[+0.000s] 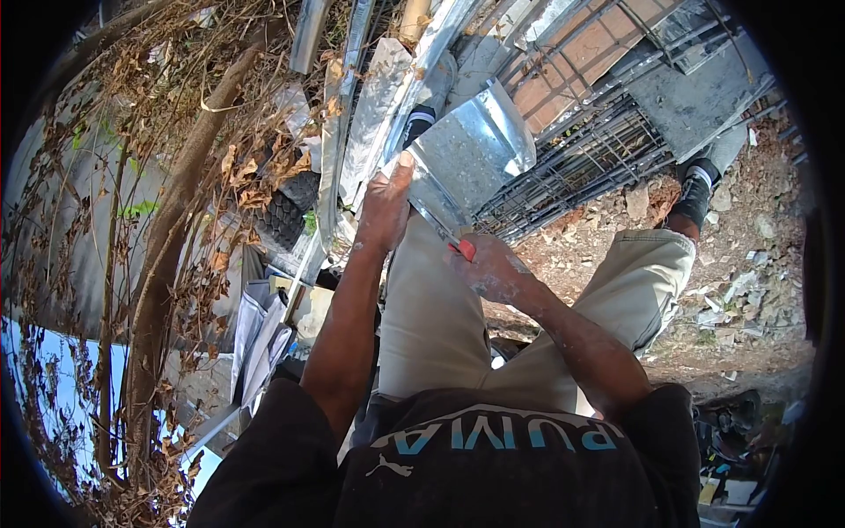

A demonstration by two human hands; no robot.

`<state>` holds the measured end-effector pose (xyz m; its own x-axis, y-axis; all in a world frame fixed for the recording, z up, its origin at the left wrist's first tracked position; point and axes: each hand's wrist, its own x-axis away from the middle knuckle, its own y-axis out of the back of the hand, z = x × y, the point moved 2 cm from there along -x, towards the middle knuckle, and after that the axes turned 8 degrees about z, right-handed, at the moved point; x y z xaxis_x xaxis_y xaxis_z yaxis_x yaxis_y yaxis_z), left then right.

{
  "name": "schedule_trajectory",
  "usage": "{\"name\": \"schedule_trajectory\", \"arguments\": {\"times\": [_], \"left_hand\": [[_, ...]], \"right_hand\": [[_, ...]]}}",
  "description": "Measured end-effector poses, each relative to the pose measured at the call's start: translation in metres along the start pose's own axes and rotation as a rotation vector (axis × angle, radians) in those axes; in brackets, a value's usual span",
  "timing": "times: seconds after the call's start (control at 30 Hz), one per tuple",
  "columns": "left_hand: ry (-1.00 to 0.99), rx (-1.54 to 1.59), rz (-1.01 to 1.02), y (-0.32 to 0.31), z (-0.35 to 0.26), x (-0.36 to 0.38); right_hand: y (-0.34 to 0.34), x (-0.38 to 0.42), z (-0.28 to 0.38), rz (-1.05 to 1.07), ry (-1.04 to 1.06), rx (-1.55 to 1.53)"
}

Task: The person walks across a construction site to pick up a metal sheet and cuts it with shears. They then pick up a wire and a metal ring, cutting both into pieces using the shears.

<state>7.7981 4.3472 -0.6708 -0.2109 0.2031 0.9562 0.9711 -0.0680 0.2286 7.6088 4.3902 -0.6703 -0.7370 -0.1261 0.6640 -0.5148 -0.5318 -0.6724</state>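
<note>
A bent piece of shiny galvanized sheet metal [459, 157] lies across my left leg, tilted. My left hand [385, 204] is closed on its near left corner, thumb stretched along the edge. My right hand [495, 267] is wrapped round a red-handled tool [465, 251] close to the sheet's near edge. A thin metal part runs from the red handle along that edge; I cannot tell what kind of tool it is.
Long metal profiles [339, 132] lean beside my left foot. Steel rebar mesh [581, 167] and a grey board [700, 92] lie ahead to the right. Rubble [739, 290] covers the ground by my right foot. Dry branches [176, 202] stand close on the left.
</note>
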Motion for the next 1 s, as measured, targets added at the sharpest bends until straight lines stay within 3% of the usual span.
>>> {"name": "schedule_trajectory", "arguments": {"times": [0.17,0.37,0.53,0.73,0.83,1.0], "left_hand": [[-0.005,0.124,-0.025,-0.01,-0.003,0.003],[0.028,-0.057,-0.042,-0.002,-0.001,0.002],[-0.112,0.013,-0.052,-0.017,-0.013,0.012],[-0.056,-0.039,-0.029,-0.005,-0.002,0.007],[-0.11,0.009,-0.064,-0.013,-0.005,0.008],[-0.001,-0.029,-0.05,-0.002,0.004,0.008]], "right_hand": [[-0.002,0.001,-0.007,-0.038,0.06,-0.011],[-0.002,0.002,-0.014,0.056,0.146,-0.21],[0.001,0.003,-0.006,0.105,0.211,-0.337],[0.001,0.005,-0.002,0.122,0.149,-0.392],[-0.002,0.0,-0.002,0.056,0.121,-0.275],[-0.004,0.0,-0.002,-0.002,0.123,-0.147]]}}
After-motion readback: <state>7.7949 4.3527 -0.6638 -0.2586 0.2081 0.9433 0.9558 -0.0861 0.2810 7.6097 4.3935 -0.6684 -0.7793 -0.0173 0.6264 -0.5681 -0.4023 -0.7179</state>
